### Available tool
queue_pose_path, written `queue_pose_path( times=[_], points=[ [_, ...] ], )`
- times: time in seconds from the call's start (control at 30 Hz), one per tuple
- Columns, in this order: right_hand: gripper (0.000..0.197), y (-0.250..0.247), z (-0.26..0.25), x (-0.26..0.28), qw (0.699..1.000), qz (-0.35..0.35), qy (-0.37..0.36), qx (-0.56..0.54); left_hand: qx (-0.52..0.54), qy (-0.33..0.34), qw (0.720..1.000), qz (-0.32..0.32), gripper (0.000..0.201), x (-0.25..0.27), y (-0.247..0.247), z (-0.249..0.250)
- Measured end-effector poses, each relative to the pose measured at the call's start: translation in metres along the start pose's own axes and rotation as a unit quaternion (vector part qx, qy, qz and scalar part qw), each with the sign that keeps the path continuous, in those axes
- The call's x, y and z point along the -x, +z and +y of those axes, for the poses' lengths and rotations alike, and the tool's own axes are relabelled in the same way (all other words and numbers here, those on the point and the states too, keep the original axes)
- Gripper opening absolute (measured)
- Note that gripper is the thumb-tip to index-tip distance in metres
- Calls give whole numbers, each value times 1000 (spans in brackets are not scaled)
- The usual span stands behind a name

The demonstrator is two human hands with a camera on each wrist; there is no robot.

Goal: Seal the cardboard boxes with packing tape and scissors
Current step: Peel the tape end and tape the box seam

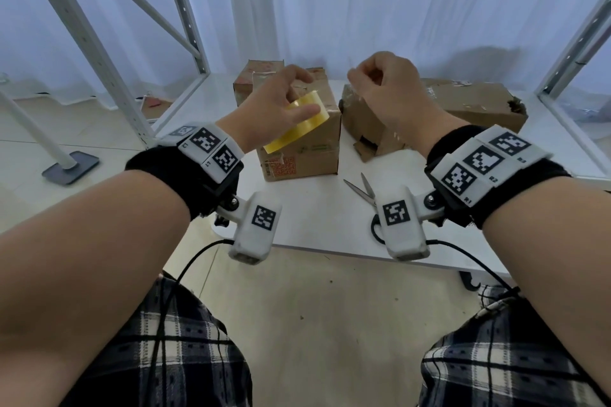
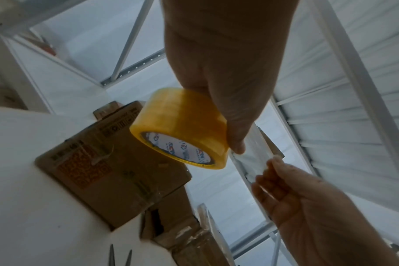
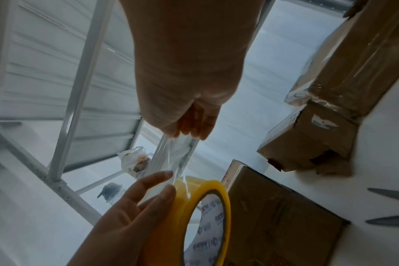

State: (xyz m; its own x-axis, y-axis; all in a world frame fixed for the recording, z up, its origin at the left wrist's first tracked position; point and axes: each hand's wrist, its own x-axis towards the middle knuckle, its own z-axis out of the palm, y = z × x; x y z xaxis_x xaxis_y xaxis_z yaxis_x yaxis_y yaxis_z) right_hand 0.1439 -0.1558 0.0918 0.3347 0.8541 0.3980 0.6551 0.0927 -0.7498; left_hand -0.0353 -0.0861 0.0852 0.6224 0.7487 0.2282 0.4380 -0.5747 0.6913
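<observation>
Left hand (image 1: 281, 102): fingers grasp the yellow tape roll (image 1: 297, 124), held above the tabletop (image 1: 314, 218). Right hand (image 1: 385, 82): fingers pinch the clear tape strip (image 3: 171, 158) drawn from the roll. Cardboard boxes (image 1: 307, 149) beyond the fingers; scissors (image 1: 362, 190) lie below the right wrist.

"L1", "R1"–"R3", perhaps, on wrist bands (image 1: 489, 158)

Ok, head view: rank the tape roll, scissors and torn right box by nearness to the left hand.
1. Tape roll: held in the left hand.
2. Scissors: on the table, near edge, toward the right.
3. Torn right box: far right. Its near corner rivals the scissors, so 2 and 3 are close.
</observation>
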Motion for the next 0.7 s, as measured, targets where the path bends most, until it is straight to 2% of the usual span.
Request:
queue_pose_path(
  times=[0.13, 0.23, 0.33, 0.4, 0.47, 0.57, 0.7],
  points=[
    [16, -1, 6, 1, 1000, 6, 6, 4, 16, -21, 999, -20, 30, 1, 5, 5],
    [16, 1, 9, 1, 999, -1, 33, 26, 49, -89, 993, -55, 29, 1, 7, 7],
    [15, 2, 13, 5, 996, -50, 72, 9, 63, -164, 976, -125, 30, 4, 12, 4],
    [18, 3, 17, 8, 994, -65, 82, 15, 68, -191, 964, -172, 31, 8, 15, 2],
    [20, 5, 20, 7, 994, -63, 82, 27, 88, -191, 960, -185, 35, 9, 17, 0],
    [26, 6, 26, 4, 995, -39, 84, 37, 115, -154, 968, -164, 39, 8, 16, -2],
    [24, 7, 32, -1, 995, -14, 81, 51, 130, -108, 973, -156, 28, 10, 15, 2]
  ],
)
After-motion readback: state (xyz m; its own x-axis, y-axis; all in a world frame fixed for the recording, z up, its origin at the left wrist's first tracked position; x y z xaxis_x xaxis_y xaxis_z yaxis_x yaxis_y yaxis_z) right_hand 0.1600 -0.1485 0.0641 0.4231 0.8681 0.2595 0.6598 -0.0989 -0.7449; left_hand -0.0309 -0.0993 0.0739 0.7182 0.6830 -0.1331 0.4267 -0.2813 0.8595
